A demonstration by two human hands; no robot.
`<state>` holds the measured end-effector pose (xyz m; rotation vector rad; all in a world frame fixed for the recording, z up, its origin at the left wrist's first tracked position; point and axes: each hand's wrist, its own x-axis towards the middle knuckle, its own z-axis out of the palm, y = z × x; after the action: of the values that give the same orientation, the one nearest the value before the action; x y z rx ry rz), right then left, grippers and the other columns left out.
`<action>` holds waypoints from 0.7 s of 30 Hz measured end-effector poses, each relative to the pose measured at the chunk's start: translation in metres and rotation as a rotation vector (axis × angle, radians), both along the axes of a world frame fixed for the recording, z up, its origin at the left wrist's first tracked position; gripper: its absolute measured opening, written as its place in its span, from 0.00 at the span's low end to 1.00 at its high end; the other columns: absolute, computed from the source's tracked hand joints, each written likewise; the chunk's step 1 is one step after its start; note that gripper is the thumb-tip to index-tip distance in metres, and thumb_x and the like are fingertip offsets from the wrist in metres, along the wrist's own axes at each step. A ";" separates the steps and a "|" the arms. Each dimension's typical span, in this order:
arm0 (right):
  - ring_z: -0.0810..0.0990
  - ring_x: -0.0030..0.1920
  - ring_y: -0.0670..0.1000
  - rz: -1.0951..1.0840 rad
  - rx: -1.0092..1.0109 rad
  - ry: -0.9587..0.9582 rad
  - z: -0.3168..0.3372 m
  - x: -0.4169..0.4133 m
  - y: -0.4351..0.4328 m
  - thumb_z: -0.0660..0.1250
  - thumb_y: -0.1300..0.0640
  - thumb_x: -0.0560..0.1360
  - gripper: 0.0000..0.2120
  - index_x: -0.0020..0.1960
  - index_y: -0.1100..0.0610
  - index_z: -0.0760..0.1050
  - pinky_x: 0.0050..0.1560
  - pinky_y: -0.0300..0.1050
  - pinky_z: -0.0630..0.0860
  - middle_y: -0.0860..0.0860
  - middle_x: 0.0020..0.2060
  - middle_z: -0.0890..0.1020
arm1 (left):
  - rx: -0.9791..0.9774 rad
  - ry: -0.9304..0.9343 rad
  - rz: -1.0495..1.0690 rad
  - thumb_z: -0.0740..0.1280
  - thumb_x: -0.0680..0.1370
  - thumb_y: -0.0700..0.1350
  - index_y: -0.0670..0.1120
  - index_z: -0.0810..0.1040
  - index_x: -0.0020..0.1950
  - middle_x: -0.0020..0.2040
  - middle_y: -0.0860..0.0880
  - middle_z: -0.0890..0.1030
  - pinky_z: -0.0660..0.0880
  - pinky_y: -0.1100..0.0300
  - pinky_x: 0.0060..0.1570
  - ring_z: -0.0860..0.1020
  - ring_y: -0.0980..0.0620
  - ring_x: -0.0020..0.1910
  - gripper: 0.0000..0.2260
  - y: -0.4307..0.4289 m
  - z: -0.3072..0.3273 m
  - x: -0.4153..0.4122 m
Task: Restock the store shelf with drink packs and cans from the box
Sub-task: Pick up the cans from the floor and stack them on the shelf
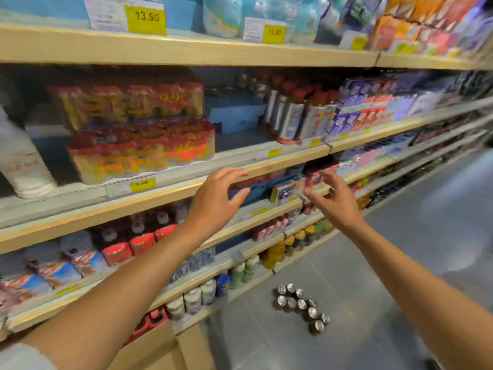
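**Item 1. Drink packs, two.** Red and yellow shrink-wrapped multipacks of small bottles. The lower pack (141,153) sits on the pale wood-edged store shelf (80,220) with its printed face to the aisle. The upper pack (128,105) is stacked squarely on it. Stacking likely saves frontage and keeps both above the yellow price label (142,184).

**Item 2. Cans, loose.** A cluster of silver-topped cans (302,305) stands upright on the grey tiled floor (400,263), well apart from the shelf. They appear staged there within reach, not yet shelved.

**Item 3. Box.** A brown cardboard box (160,348) sits at the foot of the shelving with its flaps open. Its contents are not visible.

**Item 4. Hands.** The left hand (216,201) is raised before the shelf edge with fingers spread and loosely bent, holding nothing. The right hand (333,198) is level with it, also spread and empty. The two palms face each other across a gap about a pack's width, which suggests a two-handed carry.

**Item 5. Shelf space.** A bare stretch of shelf lies just right of the packs, in front of a blue rectangular carton (234,113). It is probably the slot for further stock.

**Item 6. Neighbours.** A white plastic bottle (21,161) stands to the left of the packs. Dark red-capped bottles (290,113) stand to the right. Details are blurred.
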<state>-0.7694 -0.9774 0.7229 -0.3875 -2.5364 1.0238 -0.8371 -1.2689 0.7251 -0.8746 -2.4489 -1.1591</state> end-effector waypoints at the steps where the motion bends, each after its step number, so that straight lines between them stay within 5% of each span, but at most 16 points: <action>1: 0.73 0.67 0.48 -0.027 -0.006 -0.002 -0.007 0.006 0.014 0.73 0.39 0.72 0.34 0.73 0.49 0.69 0.61 0.46 0.74 0.49 0.68 0.75 | 0.000 -0.017 -0.025 0.69 0.79 0.50 0.51 0.78 0.66 0.63 0.55 0.77 0.71 0.59 0.64 0.73 0.56 0.63 0.15 0.015 -0.006 -0.001; 7: 0.74 0.68 0.51 -0.130 -0.045 -0.073 -0.059 0.040 0.098 0.74 0.38 0.70 0.36 0.72 0.52 0.70 0.66 0.50 0.73 0.51 0.69 0.75 | -0.074 -0.131 -0.189 0.67 0.80 0.52 0.55 0.77 0.64 0.64 0.57 0.76 0.70 0.60 0.60 0.72 0.57 0.63 0.13 0.110 -0.058 0.002; 15: 0.77 0.63 0.47 -0.208 -0.128 -0.214 -0.156 0.053 0.224 0.76 0.40 0.69 0.32 0.70 0.50 0.72 0.56 0.42 0.71 0.48 0.65 0.78 | -0.198 -0.334 -0.250 0.69 0.79 0.50 0.53 0.78 0.64 0.64 0.55 0.76 0.73 0.56 0.61 0.74 0.55 0.63 0.14 0.237 -0.156 -0.010; 21: 0.78 0.63 0.48 -0.221 -0.180 -0.370 -0.249 0.038 0.282 0.76 0.42 0.70 0.32 0.69 0.51 0.73 0.59 0.46 0.75 0.48 0.64 0.79 | -0.294 -0.511 -0.229 0.71 0.77 0.46 0.52 0.79 0.62 0.60 0.55 0.77 0.67 0.68 0.57 0.75 0.56 0.59 0.13 0.283 -0.257 -0.017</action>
<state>-0.7310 -0.6957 0.4741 -0.9656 -2.6393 1.1862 -0.8544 -0.9856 0.4680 -1.0708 -3.0586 -1.2410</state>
